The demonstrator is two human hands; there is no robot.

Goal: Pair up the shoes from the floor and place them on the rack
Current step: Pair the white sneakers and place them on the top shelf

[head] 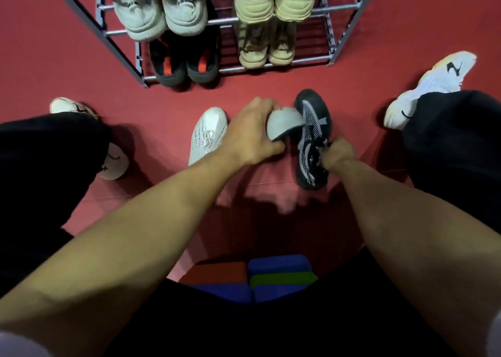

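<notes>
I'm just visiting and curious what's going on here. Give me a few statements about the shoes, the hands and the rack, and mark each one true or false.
1. The right hand grips a black and grey knit shoe. True.
2. The left hand is empty. False: it holds a grey shoe by its end.
3. The rack holds no shoes yet. False: a grey pair and a beige pair sit on the upper tier, and a black pair and a camouflage pair on the lower.
4. A white lace-up shoe lies on the red floor beside the left hand. True.
5. The floor is blue. False: it is red.
</notes>
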